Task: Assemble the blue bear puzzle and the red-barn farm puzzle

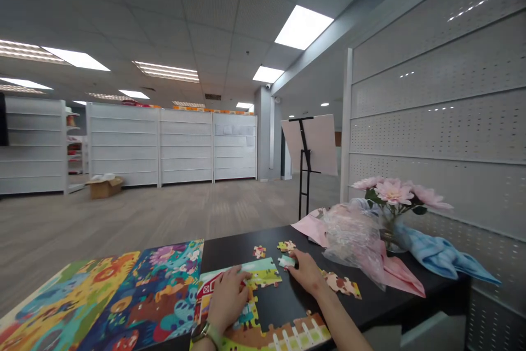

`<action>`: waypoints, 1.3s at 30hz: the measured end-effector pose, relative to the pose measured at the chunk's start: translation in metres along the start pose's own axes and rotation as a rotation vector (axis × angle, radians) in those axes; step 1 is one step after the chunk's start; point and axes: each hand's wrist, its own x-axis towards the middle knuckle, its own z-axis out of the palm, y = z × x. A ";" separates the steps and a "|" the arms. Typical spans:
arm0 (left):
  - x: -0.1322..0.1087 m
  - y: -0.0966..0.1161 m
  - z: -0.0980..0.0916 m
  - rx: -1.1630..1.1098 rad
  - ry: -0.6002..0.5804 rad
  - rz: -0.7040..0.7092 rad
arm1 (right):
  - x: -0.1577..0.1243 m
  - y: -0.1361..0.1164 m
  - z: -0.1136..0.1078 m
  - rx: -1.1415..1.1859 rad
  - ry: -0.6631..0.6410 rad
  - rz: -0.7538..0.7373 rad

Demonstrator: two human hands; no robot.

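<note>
A partly assembled jigsaw puzzle point(265, 274) of a farm scene, with a red barn and a white fence, lies on a black table. On its left part rests my left hand point(230, 296), fingers laid over the joined pieces and holding nothing I can see. My right hand point(307, 275) has its thumb and fingertips on a pale green-and-white puzzle piece point(286, 262), just right of the puzzle's upper edge. Loose pieces point(286, 246) lie beyond that hand, and a single piece point(259, 252) sits farther left. Joined brown-and-white pieces point(342, 284) lie beside my right wrist.
Two finished colourful puzzles, one blue point(164, 291) and one yellow point(74, 301), lie on the left. To the right are a crumpled clear plastic bag point(353, 236), pink cloth point(400, 274), a blue checked cloth point(438, 255) and a vase of pink flowers point(393, 192).
</note>
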 end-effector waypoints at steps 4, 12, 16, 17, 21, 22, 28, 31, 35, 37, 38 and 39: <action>0.000 0.001 0.000 0.011 -0.001 0.004 | -0.006 0.007 -0.002 0.129 -0.018 -0.045; -0.001 0.003 -0.002 0.026 -0.016 -0.008 | -0.020 0.009 0.006 0.193 -0.082 -0.112; -0.001 0.003 -0.001 0.023 -0.009 -0.003 | -0.023 0.005 0.007 0.170 -0.076 -0.146; -0.001 0.003 -0.001 0.024 -0.006 -0.005 | -0.024 0.004 0.006 0.158 -0.077 -0.153; -0.002 0.003 -0.001 0.021 -0.005 0.002 | -0.025 -0.003 0.001 0.096 -0.112 -0.157; -0.002 0.003 -0.001 0.021 -0.005 0.006 | -0.025 -0.005 -0.001 0.082 -0.115 -0.155; -0.001 0.003 -0.001 0.030 -0.019 0.002 | -0.026 -0.018 -0.009 0.040 -0.100 -0.162; -0.001 0.002 0.000 0.019 -0.012 0.005 | -0.027 -0.020 -0.011 0.037 -0.099 -0.164; -0.001 0.001 0.000 0.012 0.000 0.012 | -0.028 -0.019 -0.012 0.051 -0.113 -0.161; -0.001 0.001 0.000 0.016 0.000 0.012 | -0.028 -0.018 -0.011 0.048 -0.129 -0.151; -0.001 0.001 0.000 0.017 0.000 0.013 | -0.028 -0.017 -0.010 0.046 -0.139 -0.145; -0.001 0.001 0.000 0.019 0.000 0.013 | -0.028 -0.016 -0.009 0.044 -0.147 -0.140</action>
